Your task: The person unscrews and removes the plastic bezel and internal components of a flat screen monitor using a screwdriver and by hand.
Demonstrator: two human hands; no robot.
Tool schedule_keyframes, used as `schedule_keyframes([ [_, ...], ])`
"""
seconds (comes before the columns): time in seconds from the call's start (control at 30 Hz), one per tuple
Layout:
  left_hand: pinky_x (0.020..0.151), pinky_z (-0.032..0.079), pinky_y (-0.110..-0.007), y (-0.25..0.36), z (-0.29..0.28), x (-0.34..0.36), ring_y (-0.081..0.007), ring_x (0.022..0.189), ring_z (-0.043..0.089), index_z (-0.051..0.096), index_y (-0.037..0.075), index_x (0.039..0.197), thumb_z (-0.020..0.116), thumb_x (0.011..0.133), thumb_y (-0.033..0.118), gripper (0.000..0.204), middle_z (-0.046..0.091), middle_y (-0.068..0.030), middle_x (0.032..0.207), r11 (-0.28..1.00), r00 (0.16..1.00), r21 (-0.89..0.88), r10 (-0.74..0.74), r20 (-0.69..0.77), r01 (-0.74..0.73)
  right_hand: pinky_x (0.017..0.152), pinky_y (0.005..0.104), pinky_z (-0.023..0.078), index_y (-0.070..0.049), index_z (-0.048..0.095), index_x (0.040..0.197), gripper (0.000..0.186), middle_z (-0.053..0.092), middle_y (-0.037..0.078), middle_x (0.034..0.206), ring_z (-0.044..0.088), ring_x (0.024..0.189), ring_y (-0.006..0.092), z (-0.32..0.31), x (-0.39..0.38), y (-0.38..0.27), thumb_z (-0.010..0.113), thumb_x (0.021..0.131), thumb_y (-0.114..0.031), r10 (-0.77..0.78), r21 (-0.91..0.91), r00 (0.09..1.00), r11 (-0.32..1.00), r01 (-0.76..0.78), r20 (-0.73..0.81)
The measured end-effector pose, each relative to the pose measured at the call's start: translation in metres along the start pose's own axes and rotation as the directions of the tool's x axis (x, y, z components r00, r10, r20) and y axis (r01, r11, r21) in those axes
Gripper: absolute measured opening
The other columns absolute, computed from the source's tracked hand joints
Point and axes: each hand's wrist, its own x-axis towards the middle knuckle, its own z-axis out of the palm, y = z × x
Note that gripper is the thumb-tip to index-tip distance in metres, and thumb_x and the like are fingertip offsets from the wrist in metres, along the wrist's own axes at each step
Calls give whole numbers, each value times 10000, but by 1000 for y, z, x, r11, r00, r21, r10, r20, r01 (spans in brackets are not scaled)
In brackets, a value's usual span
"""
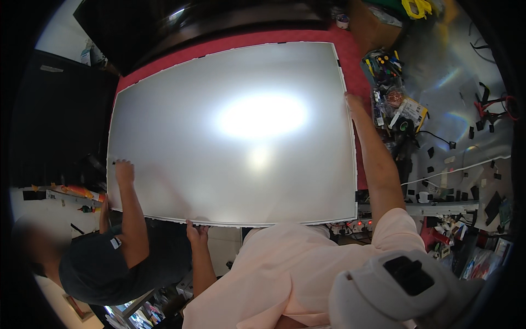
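Observation:
A large, thin, whitish panel (230,181), like the diffuser sheet of a television, lies before me with a bright glare on its surface. My left hand (197,232) grips its near edge left of my body, thumb and fingertips at the rim. Far over on the right, my right hand (354,102) holds the panel's right edge; some of its fingers are hidden. A co-worker in a dark shirt is at my left. That person's one hand (125,171) rests on the panel near its left edge, and the other hand (104,211) is at the near left corner.
Red cloth (356,66) shows around the panel. A dark television screen (203,27) lies beyond it, and another dark screen (60,120) stands left. Hand tools (383,66), tape and cables crowd the right side, near a cardboard box (375,27). A power strip (366,223) is near me.

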Motion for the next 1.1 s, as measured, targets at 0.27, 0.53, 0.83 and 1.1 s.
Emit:
schedule_keyframes([
  [0.27,974,396,-514,0,6,-2,-331,1182,451,392,68,1300,370,974,371,446,452,-136,1292,997,988,76,-11,156,-1,770,451,464,-86,569,1172,533,549,115,1134,511,986,277,-10,78,40,645,776,-435,76,63,985,994,-86,154],
  [0.53,932,417,-542,20,13,-17,-368,1089,522,391,58,1279,366,976,338,414,451,-161,1274,994,999,101,45,-9,-44,672,359,476,0,603,1009,349,598,80,887,567,741,224,-17,97,52,626,816,-291,-21,253,991,967,-14,135],
  [0.83,945,428,-517,14,29,-69,-371,1085,533,343,42,1314,320,993,359,451,428,-174,1296,995,1000,98,0,6,0,675,367,475,11,603,1000,352,601,86,886,571,742,230,-30,77,47,606,828,-296,-63,20,998,998,63,-3],
  [1.1,928,440,-518,7,24,-51,-393,1066,544,323,52,1350,326,993,350,465,450,-193,1279,996,1000,86,-8,-3,9,677,374,473,20,602,991,356,604,92,884,574,743,235,-44,76,50,588,838,-301,-89,-40,995,995,88,-35],
])
